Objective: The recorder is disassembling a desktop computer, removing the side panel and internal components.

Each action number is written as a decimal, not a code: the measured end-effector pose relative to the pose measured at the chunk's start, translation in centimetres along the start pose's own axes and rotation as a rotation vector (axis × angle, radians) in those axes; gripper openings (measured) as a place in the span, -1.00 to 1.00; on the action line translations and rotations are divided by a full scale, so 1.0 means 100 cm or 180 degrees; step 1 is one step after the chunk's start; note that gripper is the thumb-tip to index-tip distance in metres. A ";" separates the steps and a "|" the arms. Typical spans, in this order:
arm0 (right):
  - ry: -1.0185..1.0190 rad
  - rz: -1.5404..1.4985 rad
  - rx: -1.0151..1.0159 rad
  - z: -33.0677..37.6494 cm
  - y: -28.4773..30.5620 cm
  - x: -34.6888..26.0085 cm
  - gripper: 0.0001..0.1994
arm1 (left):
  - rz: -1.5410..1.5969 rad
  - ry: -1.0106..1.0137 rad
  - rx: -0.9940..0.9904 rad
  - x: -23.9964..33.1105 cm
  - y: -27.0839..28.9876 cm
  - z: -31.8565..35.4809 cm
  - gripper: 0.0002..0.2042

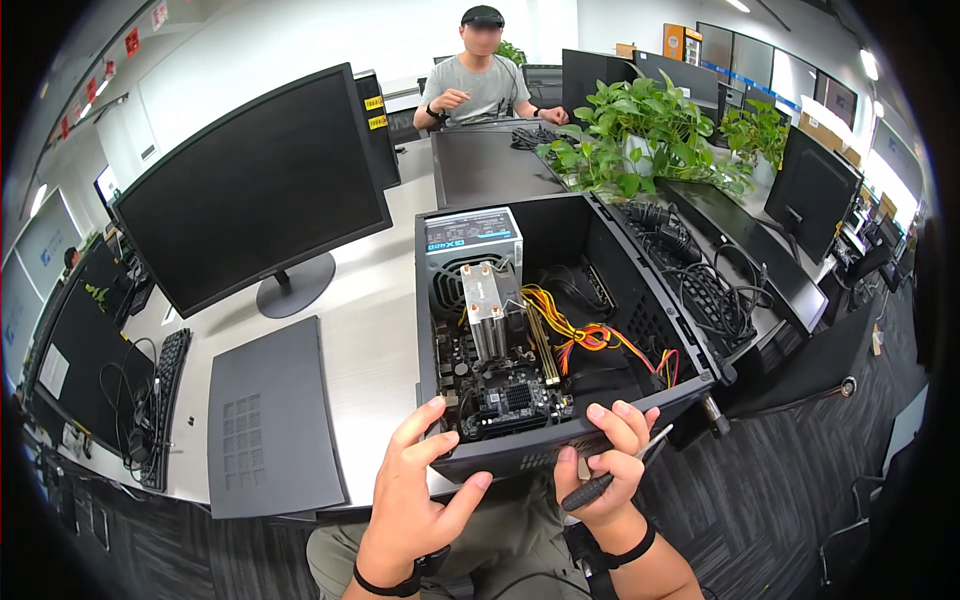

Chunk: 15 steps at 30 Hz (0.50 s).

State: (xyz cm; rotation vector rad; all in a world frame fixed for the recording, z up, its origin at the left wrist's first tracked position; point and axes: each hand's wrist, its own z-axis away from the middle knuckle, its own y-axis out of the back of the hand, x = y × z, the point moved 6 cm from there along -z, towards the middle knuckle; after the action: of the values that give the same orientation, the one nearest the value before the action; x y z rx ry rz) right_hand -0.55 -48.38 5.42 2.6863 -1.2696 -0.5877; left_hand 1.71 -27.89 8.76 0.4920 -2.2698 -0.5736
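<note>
The open computer case (pixel 500 458) stands at 1 o'clock from the left hand (pixel 412 508), which is spread open at its near corner; an uneven push there could shift it on the desk (pixel 375 350). The right hand (pixel 618 490) grips a screwdriver (pixel 587 493), shaft toward 2 o'clock, and a careless swing may catch the coloured cables (pixel 592 337).

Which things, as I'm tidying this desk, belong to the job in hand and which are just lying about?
Job in hand:
open computer case, left hand at its near corner
screwdriver, in the right hand
dark panel, probably off the case

Apparently just lying about:
large monitor
keyboard at left
tangled cables
leafy plant
</note>
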 end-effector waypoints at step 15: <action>0.0197 0.0178 0.0115 0.024 -0.006 0.010 -0.67 | 0.0337 0.0336 0.0232 0.001 -0.001 0.003 -0.52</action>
State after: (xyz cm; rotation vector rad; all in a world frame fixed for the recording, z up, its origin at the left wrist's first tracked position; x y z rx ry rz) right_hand -0.53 -48.61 2.74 2.6657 -1.3469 -0.4755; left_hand 1.46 -27.98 8.56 0.4245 -2.2070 -0.4038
